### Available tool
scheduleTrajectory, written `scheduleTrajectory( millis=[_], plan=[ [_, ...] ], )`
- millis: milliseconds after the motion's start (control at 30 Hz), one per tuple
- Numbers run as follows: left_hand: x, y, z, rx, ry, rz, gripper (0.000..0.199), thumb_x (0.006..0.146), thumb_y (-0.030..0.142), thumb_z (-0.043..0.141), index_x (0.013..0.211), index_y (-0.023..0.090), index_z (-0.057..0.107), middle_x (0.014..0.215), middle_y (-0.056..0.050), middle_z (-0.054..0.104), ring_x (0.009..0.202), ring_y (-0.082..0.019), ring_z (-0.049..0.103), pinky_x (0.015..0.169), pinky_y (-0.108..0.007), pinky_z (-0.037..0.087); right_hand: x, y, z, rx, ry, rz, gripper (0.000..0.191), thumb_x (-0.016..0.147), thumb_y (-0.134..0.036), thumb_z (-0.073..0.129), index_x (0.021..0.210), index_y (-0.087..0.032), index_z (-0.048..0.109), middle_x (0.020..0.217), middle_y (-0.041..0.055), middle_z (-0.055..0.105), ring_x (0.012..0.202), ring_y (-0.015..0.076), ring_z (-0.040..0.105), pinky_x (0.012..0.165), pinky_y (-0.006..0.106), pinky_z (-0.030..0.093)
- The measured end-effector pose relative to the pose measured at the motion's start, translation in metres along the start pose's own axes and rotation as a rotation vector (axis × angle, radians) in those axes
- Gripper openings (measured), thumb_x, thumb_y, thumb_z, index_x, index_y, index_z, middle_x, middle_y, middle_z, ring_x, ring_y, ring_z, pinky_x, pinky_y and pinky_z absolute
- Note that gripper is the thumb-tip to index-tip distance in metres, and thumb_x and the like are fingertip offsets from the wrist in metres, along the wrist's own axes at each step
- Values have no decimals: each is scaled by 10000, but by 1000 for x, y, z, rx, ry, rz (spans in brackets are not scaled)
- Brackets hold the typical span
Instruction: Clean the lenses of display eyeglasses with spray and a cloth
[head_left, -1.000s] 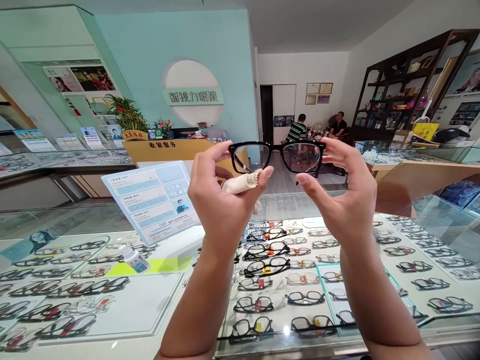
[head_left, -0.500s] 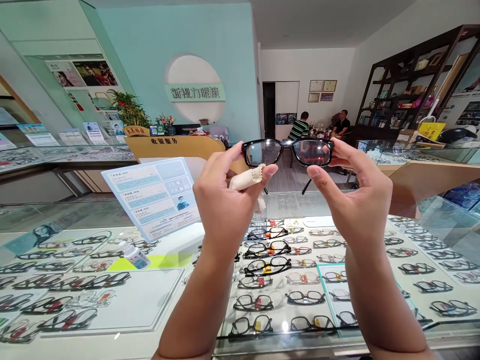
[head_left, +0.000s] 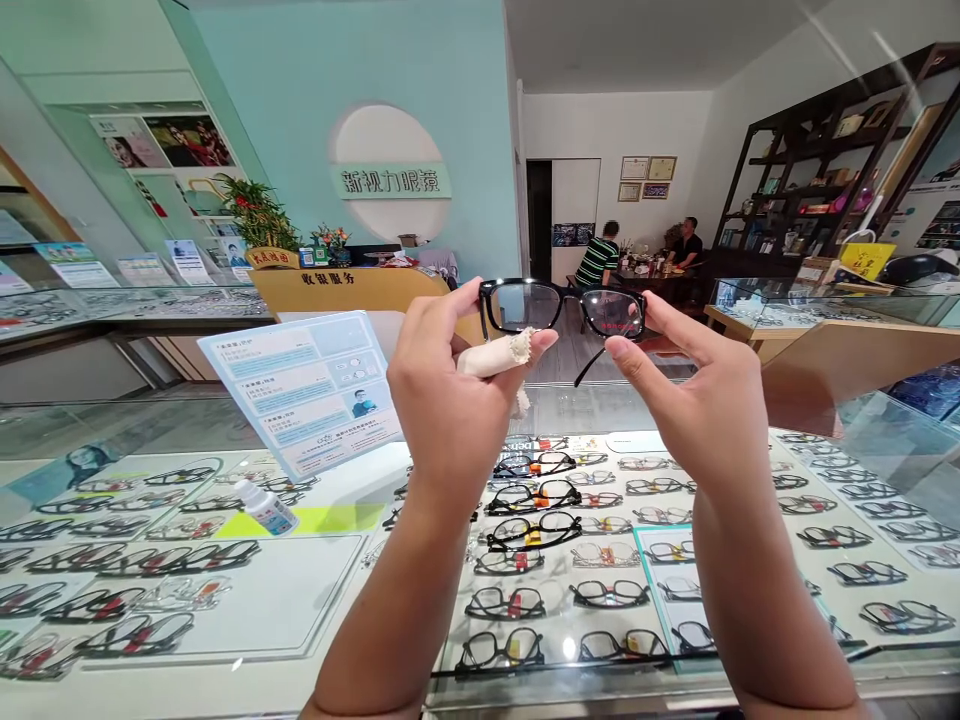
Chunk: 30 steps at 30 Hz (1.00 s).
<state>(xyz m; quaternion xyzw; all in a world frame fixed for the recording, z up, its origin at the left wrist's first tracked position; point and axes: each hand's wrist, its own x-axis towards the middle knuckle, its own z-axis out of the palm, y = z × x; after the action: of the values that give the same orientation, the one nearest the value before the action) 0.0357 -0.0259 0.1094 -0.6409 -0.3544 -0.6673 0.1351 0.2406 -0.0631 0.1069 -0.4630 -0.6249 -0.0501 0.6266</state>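
Black-framed glasses [head_left: 568, 293] are held up at chest height above the counter, lenses facing me, with red lettering on the right lens. My left hand [head_left: 450, 385] grips the left end of the frame between fingers and thumb. A folded cream cloth [head_left: 495, 355] is tucked in the same hand, under its thumb. Closed on the right end of the frame is my right hand [head_left: 694, 380], its thumb near the lower rim. One temple arm hangs down near the right thumb.
Below is a glass display counter [head_left: 247, 600] with rows of glasses [head_left: 534, 530]. On it stand a small white spray bottle [head_left: 266, 508] and a light-blue leaflet stand [head_left: 300, 390]. Further back are a cash desk [head_left: 360, 295], two seated people [head_left: 600, 258] and a dark shelf [head_left: 795, 190].
The right end of the glasses has swung slightly inward and left, my right hand moving with it. My left hand has barely shifted and still holds the cloth.
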Motion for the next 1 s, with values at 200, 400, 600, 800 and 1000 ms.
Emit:
scheduleTrajectory(
  millis=[200, 400, 600, 800, 1000],
  plan=[
    [1, 1, 0, -33, 12, -9, 528, 886, 580, 842, 1290, 261, 724, 1081, -77, 677, 790, -193, 642, 655, -360, 550, 0, 3, -1, 34, -24, -5, 566, 922, -572, 779, 1385, -246, 756, 1259, 127, 819, 1097, 343, 796, 1058, 599, 609],
    [1, 0, 1, -33, 6, -16, 578, 863, 524, 882, 1342, 257, 699, 1118, -73, 655, 823, -197, 656, 677, -358, 545, 0, 1, 1, 24, -24, 10, 567, 922, -560, 780, 1395, -249, 748, 1319, 127, 796, 1158, 353, 778, 1060, 606, 608],
    [2, -1, -2, -89, 0, -67, 569, 844, 570, 886, 1316, 298, 720, 1125, -81, 674, 788, -186, 626, 675, -379, 539, -1, 3, 5, 30, -1, -34, 558, 941, -550, 757, 1411, -251, 730, 1265, 122, 809, 1078, 326, 787, 987, 571, 642],
    [2, -8, 3, -53, -54, -63, 555, 881, 604, 837, 1284, 239, 726, 1055, -81, 735, 773, -179, 636, 649, -331, 526, -3, -1, 9, -52, 125, -139, 502, 970, -508, 734, 1422, -290, 710, 1303, 108, 783, 1209, 324, 738, 1054, 567, 609],
    [0, -11, 7, -12, -74, -38, 531, 889, 644, 808, 1241, 250, 753, 1037, -75, 760, 760, -186, 644, 647, -333, 532, -1, -1, 8, -93, 152, -167, 492, 974, -499, 734, 1415, -281, 709, 1276, 109, 777, 1184, 310, 729, 1038, 535, 609]
  ],
)
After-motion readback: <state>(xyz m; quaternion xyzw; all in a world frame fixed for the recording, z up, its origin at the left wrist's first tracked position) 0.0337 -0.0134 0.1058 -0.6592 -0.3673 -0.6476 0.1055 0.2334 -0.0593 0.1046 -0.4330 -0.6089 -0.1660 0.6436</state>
